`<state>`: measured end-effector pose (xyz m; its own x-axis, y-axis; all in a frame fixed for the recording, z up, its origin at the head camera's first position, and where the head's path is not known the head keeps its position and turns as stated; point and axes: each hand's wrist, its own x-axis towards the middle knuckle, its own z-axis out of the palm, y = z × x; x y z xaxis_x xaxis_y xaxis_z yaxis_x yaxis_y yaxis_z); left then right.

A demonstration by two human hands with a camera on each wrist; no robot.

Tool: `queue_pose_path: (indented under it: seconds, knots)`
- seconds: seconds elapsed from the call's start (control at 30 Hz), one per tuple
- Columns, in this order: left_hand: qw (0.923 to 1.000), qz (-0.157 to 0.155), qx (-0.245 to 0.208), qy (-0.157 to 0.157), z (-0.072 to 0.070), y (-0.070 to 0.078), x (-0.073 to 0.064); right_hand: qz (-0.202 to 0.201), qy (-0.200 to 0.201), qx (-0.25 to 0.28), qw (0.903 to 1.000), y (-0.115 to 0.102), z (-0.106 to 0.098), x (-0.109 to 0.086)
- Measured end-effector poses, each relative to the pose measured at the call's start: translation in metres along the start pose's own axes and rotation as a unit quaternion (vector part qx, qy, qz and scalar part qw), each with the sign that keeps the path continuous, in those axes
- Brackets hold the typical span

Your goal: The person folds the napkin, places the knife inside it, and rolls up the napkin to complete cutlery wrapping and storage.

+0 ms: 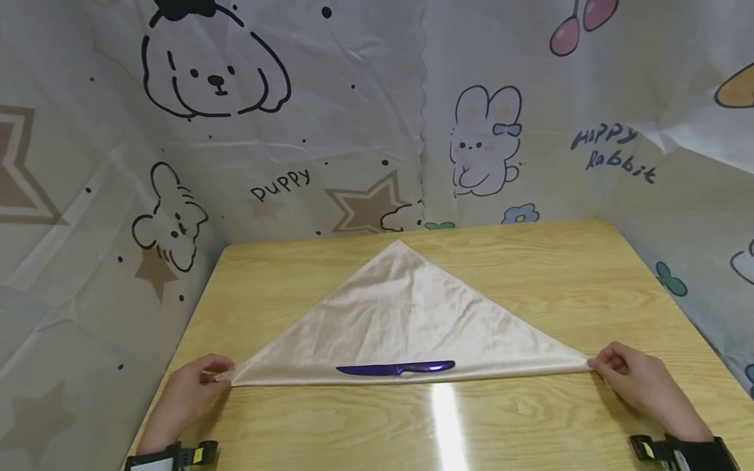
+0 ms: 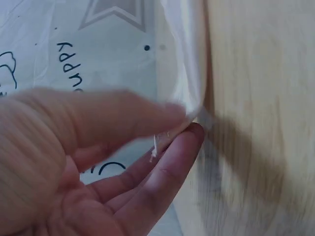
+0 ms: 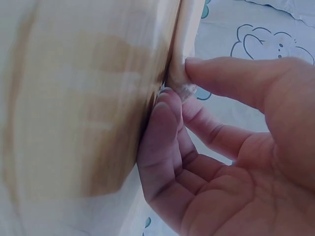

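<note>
A cream satin cloth [image 1: 406, 301], folded into a triangle, lies on the table with its point toward the back wall and its long folded edge toward me. On that edge, near the middle, rests a shiny purple knife [image 1: 396, 368], its blade pointing left. My left hand [image 1: 191, 396] pinches the cloth's left corner between thumb and fingers; loose threads [image 2: 155, 145] show there in the left wrist view. At the opposite end my right hand [image 1: 639, 379] pinches the right corner, with the thumb [image 3: 216, 73] on the cloth in the right wrist view.
The light wood table [image 1: 518, 425] runs under everything and reflects a bright strip of light near its front. White sheets [image 1: 365, 98] printed with cartoon animals and stars hang behind it and on both sides. Each wrist wears a black strap [image 1: 677, 451].
</note>
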<state>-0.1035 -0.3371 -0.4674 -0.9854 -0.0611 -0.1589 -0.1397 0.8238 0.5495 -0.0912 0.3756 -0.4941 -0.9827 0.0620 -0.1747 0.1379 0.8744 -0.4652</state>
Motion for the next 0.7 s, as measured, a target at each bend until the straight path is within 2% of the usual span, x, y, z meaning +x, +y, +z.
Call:
queue_pose_path:
  seconds: [0.1, 0.2, 0.27, 0.37, 0.43, 0.5, 0.63, 0.7]
  knots:
    - [0.9994, -0.006, 0.010, 0.032, -0.001, 0.009, 0.000, -0.005, 0.006, 0.000, 1.0000, 0.000, 0.000, 0.000]
    - [0.9973, 0.014, 0.000, 0.072, -0.006, 0.028, -0.003, -0.008, 0.005, 0.001, 1.0000, 0.000, 0.001, 0.000]
    - [0.9935, 0.048, -0.006, 0.104, -0.008, 0.049, -0.008, -0.011, 0.006, -0.001, 0.9999, 0.001, 0.000, -0.001]
    - [0.9832, 0.124, -0.019, 0.133, -0.006, 0.085, -0.012, -0.016, 0.006, -0.003, 0.9999, 0.001, 0.000, 0.000]
    - [0.9760, 0.172, -0.043, 0.126, -0.003, 0.108, -0.013, -0.019, 0.010, -0.003, 0.9998, 0.001, 0.000, 0.000]
    - [0.9704, 0.207, -0.070, 0.104, 0.004, 0.129, -0.012, -0.023, 0.012, -0.002, 0.9997, 0.001, 0.001, 0.000]
    - [0.9607, 0.243, -0.120, 0.059, 0.023, 0.170, -0.005, -0.029, 0.018, -0.003, 0.9994, 0.000, 0.000, 0.000]
    - [0.9517, 0.275, -0.130, 0.044, 0.035, 0.189, -0.001, -0.027, 0.018, -0.003, 0.9995, -0.001, 0.000, 0.000]
